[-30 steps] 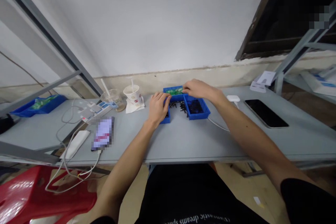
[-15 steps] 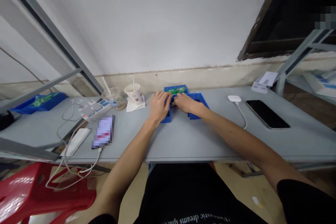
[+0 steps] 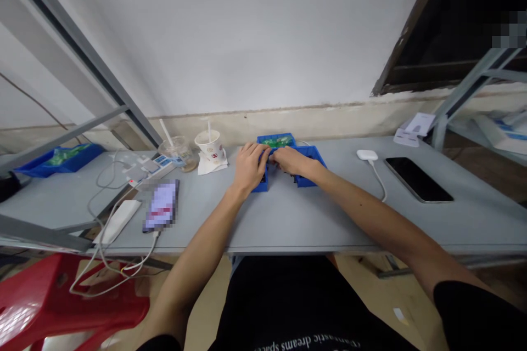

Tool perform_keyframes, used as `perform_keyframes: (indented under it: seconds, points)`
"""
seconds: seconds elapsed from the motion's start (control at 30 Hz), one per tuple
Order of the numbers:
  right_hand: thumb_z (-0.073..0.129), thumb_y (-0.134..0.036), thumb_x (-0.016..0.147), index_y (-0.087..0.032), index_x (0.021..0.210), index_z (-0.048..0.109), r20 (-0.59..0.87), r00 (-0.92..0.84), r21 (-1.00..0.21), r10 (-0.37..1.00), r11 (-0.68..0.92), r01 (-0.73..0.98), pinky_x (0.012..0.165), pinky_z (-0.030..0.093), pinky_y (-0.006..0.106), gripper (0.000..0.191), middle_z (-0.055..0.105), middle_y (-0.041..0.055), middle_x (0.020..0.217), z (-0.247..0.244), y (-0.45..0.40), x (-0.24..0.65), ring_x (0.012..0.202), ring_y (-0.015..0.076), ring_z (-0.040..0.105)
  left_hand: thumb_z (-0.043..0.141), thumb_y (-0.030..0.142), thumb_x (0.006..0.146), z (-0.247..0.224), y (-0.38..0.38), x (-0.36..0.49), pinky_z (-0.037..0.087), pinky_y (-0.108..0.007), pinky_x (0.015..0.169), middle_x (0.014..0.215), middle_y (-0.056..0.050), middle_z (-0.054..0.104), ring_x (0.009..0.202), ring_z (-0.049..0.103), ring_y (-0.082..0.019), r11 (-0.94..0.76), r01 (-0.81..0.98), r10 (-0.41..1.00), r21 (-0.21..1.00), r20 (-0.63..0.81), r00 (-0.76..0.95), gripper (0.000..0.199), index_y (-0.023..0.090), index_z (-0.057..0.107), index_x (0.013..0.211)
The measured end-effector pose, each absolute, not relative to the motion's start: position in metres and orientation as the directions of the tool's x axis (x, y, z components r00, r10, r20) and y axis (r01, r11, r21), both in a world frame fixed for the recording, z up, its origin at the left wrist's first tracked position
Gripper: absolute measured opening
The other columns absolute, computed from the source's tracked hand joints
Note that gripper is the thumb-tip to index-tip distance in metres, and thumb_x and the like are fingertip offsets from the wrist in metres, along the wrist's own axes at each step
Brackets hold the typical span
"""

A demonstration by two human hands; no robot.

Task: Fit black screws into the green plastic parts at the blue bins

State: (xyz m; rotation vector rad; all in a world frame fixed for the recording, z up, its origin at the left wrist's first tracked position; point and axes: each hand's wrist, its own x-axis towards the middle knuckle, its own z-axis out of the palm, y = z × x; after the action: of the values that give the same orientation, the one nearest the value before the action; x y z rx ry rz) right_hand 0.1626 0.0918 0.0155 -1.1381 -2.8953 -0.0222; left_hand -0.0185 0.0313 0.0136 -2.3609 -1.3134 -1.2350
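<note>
Two bare hands met near the middle of the desk (image 3: 284, 225), their fingertips close together; clock directions here run from that meeting point, with twelve toward the wall (image 3: 263, 38). The left hand (image 3: 248, 168) lay palm down over the left blue tray (image 3: 261, 188), whose near end showed at about seven o'clock. The right hand (image 3: 292, 160) reached across with its fingers bent in beside the left thumb. I cannot tell whether either grip was apart, together or clamped on something, since the fingertips hid it.

The right blue tray (image 3: 319, 154) sat at about three to four o'clock, partly under the right wrist, with small dark pieces (image 3: 293, 178) at its left edge. The back blue tray (image 3: 262, 137) stood just past twelve, carrying green items (image 3: 282, 142).

At nine to ten o'clock a paper cup (image 3: 209, 147) with a straw rested on a napkin (image 3: 218, 168), a clear cup (image 3: 178, 152) just beside it. A lit phone (image 3: 162, 205) lay toward eight; a white case (image 3: 366, 155) and a dark phone (image 3: 419, 179) lay around three.
</note>
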Motion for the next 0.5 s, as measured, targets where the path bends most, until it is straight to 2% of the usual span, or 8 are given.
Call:
perform_keyframes:
  seconds: [0.17,0.3,0.4,0.5]
  points:
    - [0.053,-0.002,0.092,-0.014,0.097,0.078,0.011,-0.712,0.05,0.702,0.711,0.702,0.082,0.046,0.029,0.028,0.08,0.015,0.105,0.012,0.088,0.157,0.103,0.0251,0.073,0.041,0.039,0.112,0.014,0.032,-0.018,0.045,-0.039,0.092,0.103,-0.007,0.075,0.1,0.062,-0.024,-0.608,0.762,0.619,0.224,0.735,0.278,0.035,0.021,0.07,0.104]
    - [0.054,-0.002,0.089,-0.015,0.092,0.077,0.035,-0.724,-0.004,0.689,0.725,0.689,0.081,0.046,0.029,0.027,0.08,0.0135,0.1,0.01,0.088,0.156,0.098,0.0237,0.073,0.042,0.038,0.112,0.014,0.031,-0.018,0.045,-0.039,0.092,0.103,-0.007,0.075,0.101,0.062,-0.025,-0.599,0.769,0.629,0.223,0.726,0.28,0.033,0.021,0.07,0.105]
    - [0.062,-0.006,0.086,-0.017,0.089,0.075,0.113,-0.69,-0.163,0.715,0.699,0.696,0.079,0.045,0.028,0.017,0.079,0.0101,0.094,0.02,0.092,0.162,0.093,0.0223,0.072,0.043,0.038,0.112,0.015,0.03,-0.018,0.044,-0.039,0.092,0.105,-0.007,0.076,0.102,0.063,-0.025,-0.562,0.792,0.651,0.238,0.718,0.246,0.031,0.022,0.069,0.107]
    - [0.068,-0.009,0.084,-0.017,0.089,0.071,0.243,-0.545,-0.502,0.803,0.585,0.637,0.076,0.047,0.027,0.009,0.077,0.0068,0.087,0.036,0.097,0.169,0.085,0.0195,0.07,0.044,0.04,0.112,0.016,0.029,-0.017,0.043,-0.039,0.092,0.109,-0.006,0.076,0.103,0.064,-0.025,-0.513,0.816,0.693,0.265,0.689,0.212,0.029,0.022,0.067,0.112]
